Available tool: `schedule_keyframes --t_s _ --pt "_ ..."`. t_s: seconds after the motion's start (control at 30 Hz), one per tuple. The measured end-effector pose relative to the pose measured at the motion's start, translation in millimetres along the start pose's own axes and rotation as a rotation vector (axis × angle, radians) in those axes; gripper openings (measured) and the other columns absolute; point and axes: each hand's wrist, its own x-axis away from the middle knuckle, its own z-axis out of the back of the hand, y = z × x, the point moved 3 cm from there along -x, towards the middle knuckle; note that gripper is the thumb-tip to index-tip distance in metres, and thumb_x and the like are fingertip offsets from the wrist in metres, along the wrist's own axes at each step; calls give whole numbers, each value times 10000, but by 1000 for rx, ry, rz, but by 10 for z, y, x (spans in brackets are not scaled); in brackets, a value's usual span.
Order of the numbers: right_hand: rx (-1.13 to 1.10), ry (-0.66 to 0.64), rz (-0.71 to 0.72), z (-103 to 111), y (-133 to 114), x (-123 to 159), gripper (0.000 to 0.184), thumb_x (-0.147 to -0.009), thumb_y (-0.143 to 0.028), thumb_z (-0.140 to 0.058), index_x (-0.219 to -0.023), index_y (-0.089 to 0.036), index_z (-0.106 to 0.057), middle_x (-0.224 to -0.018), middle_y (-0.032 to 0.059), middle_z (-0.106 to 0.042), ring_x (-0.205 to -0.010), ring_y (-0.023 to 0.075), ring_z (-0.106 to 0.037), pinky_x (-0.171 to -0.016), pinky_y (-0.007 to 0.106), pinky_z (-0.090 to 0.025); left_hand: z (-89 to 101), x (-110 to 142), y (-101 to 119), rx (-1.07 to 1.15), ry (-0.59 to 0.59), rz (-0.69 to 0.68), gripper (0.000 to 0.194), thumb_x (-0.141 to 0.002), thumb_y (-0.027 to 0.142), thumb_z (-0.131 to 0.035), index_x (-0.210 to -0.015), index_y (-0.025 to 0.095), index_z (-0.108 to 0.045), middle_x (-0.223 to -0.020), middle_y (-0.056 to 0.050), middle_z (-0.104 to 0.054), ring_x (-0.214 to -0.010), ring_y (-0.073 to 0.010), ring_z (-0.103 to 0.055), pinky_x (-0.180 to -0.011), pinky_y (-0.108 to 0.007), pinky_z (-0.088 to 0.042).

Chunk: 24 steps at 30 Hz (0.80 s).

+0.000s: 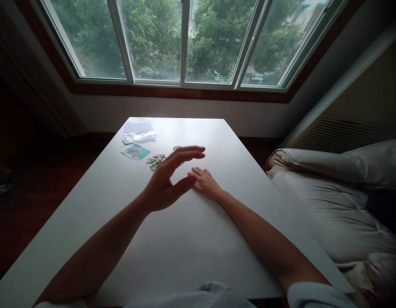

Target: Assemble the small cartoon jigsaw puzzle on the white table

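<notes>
My left hand (169, 182) is raised over the middle of the white table (172, 252), thumb and fingers apart in a curve, with nothing between them. Flat on the tabletop just to its right lies my right hand (206, 182), fingers stretched out and holding nothing. A small heap of puzzle pieces (156, 161) sits beyond my left hand, which partly covers it. Behind the left fingers a small dark ring-like item (177, 148) shows in part; I cannot make out what it is.
A colourful picture card or packet (136, 152) lies left of the heap, below a clear plastic bag (139, 133) near the far left corner. A cushioned sofa (326, 201) stands along the right side. Beyond the table's far edge is a wall with a window (181, 42).
</notes>
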Motion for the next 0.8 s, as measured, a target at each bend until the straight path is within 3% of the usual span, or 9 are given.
schedule_keyframes --t_s 0.1,0.2,0.33,0.6,0.8 --pt "2 -2 1 1 -18 1 588 -1027 -568 -401 -1543 -290 -448 -1669 88 -309 -1560 275 -239 -1257 539 -179 -287 37 -231 -83 -57 -15 424 -1023 456 -460 -1396 280 -557 -1475 -79 -544 -1363 -285 -518 -1132 -477 -462" --pt "18 -4 -21 -3 -34 -9 588 -1028 -586 -381 -1533 -295 -460 -1673 91 -301 -1563 277 -230 -1255 536 -180 -575 129 -721 -308 -175 69 527 -976 502 -520 -1431 237 -529 -1525 -117 -502 -1407 -300 -468 -1185 -488 -396" --pt "55 -24 -61 -23 -39 -40 649 -1015 -637 -361 -1563 -294 -414 -1690 103 -249 -1570 302 -197 -1255 553 -156 -728 236 -1193 -485 -279 120 684 -965 623 -468 -1526 235 -431 -1645 -129 -344 -1527 -330 -288 -1254 -532 -225" --pt "75 -59 -70 -35 -42 -47 689 -1013 -657 -324 -1597 -292 -349 -1704 100 -203 -1576 305 -171 -1259 552 -121 -740 198 -1329 -546 -343 151 805 -954 742 -339 -1603 267 -327 -1701 -97 -210 -1576 -334 -156 -1268 -535 -134" --pt "18 -50 -69 -13 18 -61 627 -1017 -608 -382 -1550 -282 -434 -1681 93 -278 -1564 284 -221 -1257 534 -158 -719 220 -1354 -546 -296 128 740 -971 702 -359 -1583 286 -374 -1687 -75 -263 -1564 -322 -203 -1268 -520 -164"
